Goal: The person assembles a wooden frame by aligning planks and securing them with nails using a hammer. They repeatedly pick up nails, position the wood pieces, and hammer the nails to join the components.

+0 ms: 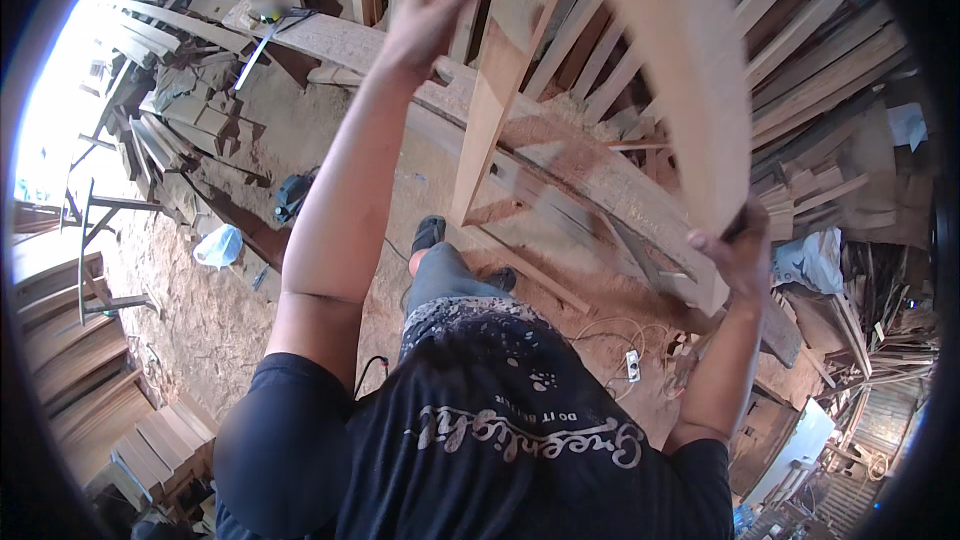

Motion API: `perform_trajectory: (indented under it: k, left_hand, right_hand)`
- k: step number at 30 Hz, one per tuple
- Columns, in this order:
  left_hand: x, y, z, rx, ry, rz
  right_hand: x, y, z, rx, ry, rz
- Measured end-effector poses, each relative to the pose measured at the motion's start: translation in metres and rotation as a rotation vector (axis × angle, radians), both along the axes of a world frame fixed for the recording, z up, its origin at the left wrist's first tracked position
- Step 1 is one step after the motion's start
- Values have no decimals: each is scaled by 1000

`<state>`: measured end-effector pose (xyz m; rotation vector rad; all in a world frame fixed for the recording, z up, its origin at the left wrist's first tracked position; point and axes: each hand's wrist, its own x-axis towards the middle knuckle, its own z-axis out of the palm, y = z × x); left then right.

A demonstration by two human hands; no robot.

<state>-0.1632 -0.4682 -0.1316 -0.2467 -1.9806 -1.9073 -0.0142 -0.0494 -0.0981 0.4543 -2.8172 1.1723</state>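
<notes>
Evidently, the right hand (740, 245) grips the lower end of a wide board (695, 80), upper right of the frame. The left hand (428, 25), fingers loosely parted near a square post (508, 80) at upper centre, shows nothing held. The board appears stiff, moderately heavy, best gripped along opposite edges.

the right hand (742, 245) grips the lower part of a wide, blurred plank (690, 70); left of that grip, a pale board (508, 65) rises near the raised left hand (432, 15), a plastic bag (810, 262) lies to the grip's right, and a white power strip (633, 366) lies below it, leftward
</notes>
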Motion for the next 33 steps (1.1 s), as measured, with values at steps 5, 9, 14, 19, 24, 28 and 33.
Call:
perform_trajectory:
  k: [5, 9, 14, 19, 24, 28, 33]
  left_hand:
    - [-8, 43, -46, -357, -101, -50]
    - [42, 39, -38, -342, -220, 123]
    - [181, -48, -102, -183, -32, 146]
    - [298, -110, -100, -399, -4, 214]
    - [407, -162, -109, -626, -246, 308]
    - [456, -162, -99, -660, -375, 361]
    - [485, -158, -93, -671, -453, 397]
  right_hand:
    - [7, 17, -41, -149, 30, -261]
    - [18, 2, -75, -129, 53, -384]
    - [59, -4, -143, -370, -125, -443]
    - [97, 7, -214, -331, -266, -475]
    - [95, 1, -250, -381, -274, -481]
    - [84, -2, -255, -344, -267, -430]
    - [65, -11, -254, -467, -201, -415]
